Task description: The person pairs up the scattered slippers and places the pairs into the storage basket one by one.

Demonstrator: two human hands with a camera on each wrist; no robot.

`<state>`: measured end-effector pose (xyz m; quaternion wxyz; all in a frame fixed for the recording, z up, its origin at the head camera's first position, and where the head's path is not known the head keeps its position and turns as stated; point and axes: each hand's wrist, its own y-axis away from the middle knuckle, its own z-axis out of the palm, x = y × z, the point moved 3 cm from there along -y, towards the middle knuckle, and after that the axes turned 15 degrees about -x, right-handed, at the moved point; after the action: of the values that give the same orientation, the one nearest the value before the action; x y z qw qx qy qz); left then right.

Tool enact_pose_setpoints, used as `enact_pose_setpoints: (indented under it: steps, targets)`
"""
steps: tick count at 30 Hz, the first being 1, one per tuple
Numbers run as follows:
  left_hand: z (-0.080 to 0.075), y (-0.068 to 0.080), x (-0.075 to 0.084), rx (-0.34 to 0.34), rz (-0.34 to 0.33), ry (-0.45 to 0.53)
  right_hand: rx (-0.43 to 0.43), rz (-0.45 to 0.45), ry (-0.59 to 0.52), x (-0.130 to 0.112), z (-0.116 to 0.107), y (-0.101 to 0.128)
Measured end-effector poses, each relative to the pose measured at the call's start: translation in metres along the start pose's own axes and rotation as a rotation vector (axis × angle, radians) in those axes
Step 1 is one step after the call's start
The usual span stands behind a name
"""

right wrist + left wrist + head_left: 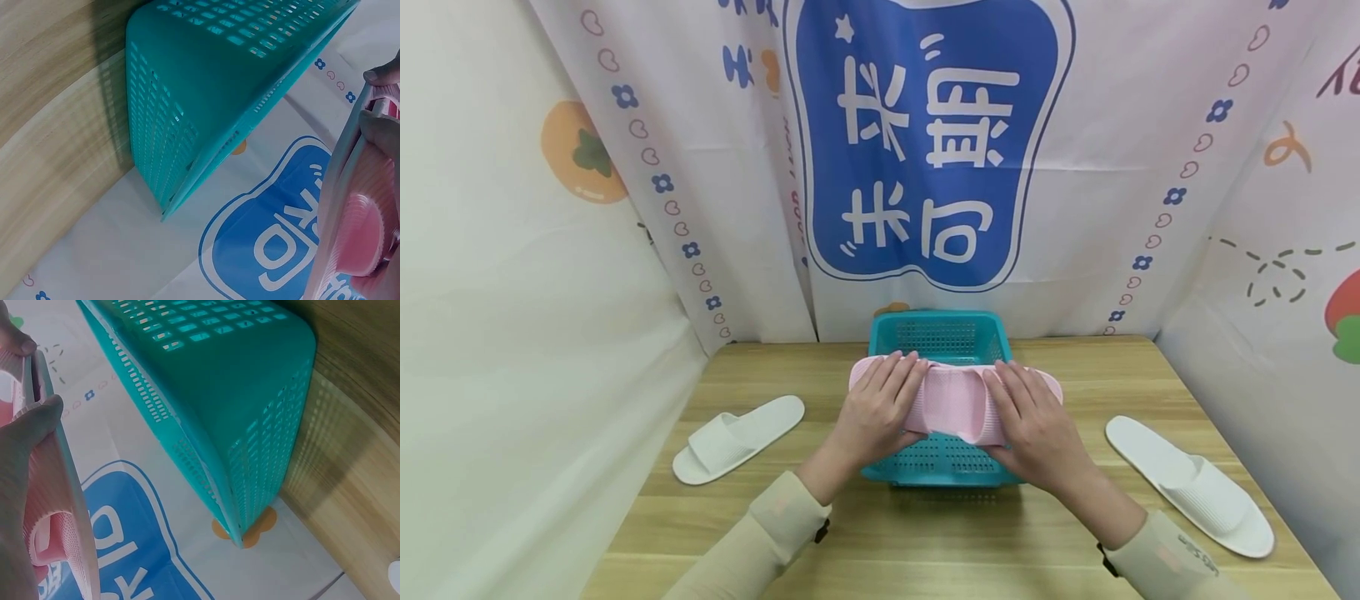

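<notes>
Both hands hold a pair of pink slippers [955,402] crosswise above a teal plastic basket [943,467]. My left hand [874,417] grips the left end, with fingers over the top and thumb below. At the other end, my right hand [1039,425] grips in the same way. The wrist views show two pink soles pressed together, with ribbed straps [361,234] on the outside. In the left wrist view, the slippers [56,487] are apart from the basket wall [206,387]. Part of the basket is hidden behind the slippers in the head view.
On the wooden table [925,550], one white slipper [737,439] lies at the left and another white slipper [1195,487] lies at the right, near the edge. A printed cloth [745,208] hangs behind the table, and more cloth flanks both sides.
</notes>
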<state>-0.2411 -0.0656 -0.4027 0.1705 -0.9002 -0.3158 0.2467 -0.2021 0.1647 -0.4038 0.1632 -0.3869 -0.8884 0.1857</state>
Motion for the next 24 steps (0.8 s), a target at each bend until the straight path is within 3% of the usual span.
enact_pose_setpoints:
  steps: [24]
  targets:
    - [-0.0013,-0.004,0.0049,-0.003,0.003,-0.023,0.021,-0.005,0.018,-0.0061,0.0006,-0.0053]
